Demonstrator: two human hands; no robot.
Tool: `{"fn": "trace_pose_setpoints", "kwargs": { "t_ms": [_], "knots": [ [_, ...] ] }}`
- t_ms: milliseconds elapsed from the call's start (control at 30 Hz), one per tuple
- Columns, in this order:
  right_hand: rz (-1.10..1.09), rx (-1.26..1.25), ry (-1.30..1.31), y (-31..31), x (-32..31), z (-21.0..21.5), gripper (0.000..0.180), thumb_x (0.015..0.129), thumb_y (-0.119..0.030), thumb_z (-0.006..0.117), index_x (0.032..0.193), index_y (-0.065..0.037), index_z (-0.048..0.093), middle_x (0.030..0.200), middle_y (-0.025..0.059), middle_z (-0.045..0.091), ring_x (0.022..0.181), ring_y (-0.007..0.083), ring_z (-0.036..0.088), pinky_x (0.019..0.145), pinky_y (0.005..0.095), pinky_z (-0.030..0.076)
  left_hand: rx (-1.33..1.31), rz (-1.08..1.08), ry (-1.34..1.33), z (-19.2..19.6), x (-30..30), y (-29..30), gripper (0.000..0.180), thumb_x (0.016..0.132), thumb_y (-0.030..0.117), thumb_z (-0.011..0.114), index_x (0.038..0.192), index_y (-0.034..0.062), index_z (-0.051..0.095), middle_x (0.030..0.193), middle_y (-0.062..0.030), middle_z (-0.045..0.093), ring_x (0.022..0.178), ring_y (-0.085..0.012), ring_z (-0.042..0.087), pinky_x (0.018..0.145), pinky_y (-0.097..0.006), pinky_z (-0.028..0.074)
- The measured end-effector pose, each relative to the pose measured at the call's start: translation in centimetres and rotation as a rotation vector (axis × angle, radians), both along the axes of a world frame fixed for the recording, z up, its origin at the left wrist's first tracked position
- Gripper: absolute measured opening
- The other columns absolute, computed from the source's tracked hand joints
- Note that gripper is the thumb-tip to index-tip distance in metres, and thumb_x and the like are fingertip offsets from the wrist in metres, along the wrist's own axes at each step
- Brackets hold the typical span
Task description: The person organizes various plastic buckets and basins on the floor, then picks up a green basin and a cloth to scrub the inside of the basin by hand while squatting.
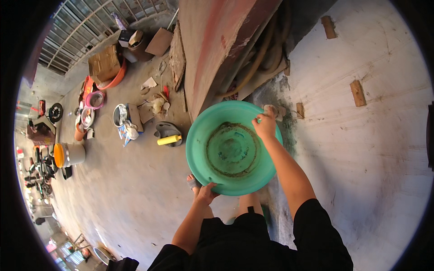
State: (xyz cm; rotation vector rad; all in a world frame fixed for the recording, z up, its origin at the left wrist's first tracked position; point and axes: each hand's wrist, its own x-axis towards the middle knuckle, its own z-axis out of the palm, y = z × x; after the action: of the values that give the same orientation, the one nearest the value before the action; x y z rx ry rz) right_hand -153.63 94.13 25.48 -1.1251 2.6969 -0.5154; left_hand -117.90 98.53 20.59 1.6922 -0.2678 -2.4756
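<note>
A wide, round green plastic basin [199,149] is held out in front of me, its inside facing up. A ring of brown dirt and dark specks marks its bottom. My left hand [208,193] grips the near-left rim, thumb on top and the other fingers mostly hidden beneath. At the far-right rim my right hand [266,125] is closed over the edge, with its fingertips partly hidden. Just beyond that hand shows a crumpled beige-brown lump [276,111]; I cannot tell whether the hand touches it.
A pale wall with wooden blocks [357,93] rises at right. Ahead leans a large reddish-brown panel [212,45], with hoses [264,56] behind it. On the floor at left are a yellow cylinder [169,140], a white bucket [74,154], a pink basin [95,100] and a cardboard box [105,64].
</note>
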Motion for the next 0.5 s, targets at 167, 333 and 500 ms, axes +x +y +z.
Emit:
{"fn": "trace_pose_setpoints", "kwargs": {
  "t_ms": [167,333,500],
  "knots": [
    [0.141,-0.180,-0.112,1.0,-0.3,-0.5,0.018,0.072,-0.019,0.063,0.073,-0.002,0.060,0.137,0.0233,0.023,0.128,0.0360,0.023,0.099,0.0424,0.032,-0.078,0.006,-0.046,-0.4,0.5,-0.6,0.042,0.072,0.012,0.057,0.111,0.0071,0.043,0.103,-0.0108,0.051,0.091,-0.0267,0.053,0.073,-0.043,0.047],
    [0.218,-0.112,-0.110,1.2,0.4,-0.8,0.015,0.070,-0.015,0.063,0.075,-0.002,0.058,0.138,0.0237,0.021,0.129,0.0357,0.021,0.100,0.0409,0.031,-0.130,0.005,-0.094,0.0,2.1,-2.0,0.040,0.070,0.012,0.056,0.109,0.0066,0.046,0.099,-0.0109,0.053,0.085,-0.0271,0.055,0.068,-0.041,0.050],
    [0.222,-0.047,-0.183,1.6,0.1,-0.1,0.019,0.069,-0.013,0.061,0.083,-0.001,0.056,0.138,0.0240,0.021,0.129,0.0356,0.019,0.102,0.0390,0.028,-0.168,0.019,-0.083,2.5,1.8,-3.7,0.037,0.067,0.009,0.058,0.101,0.0091,0.045,0.078,-0.0075,0.052,0.060,-0.0218,0.054,0.044,-0.034,0.045]
  ]
}}
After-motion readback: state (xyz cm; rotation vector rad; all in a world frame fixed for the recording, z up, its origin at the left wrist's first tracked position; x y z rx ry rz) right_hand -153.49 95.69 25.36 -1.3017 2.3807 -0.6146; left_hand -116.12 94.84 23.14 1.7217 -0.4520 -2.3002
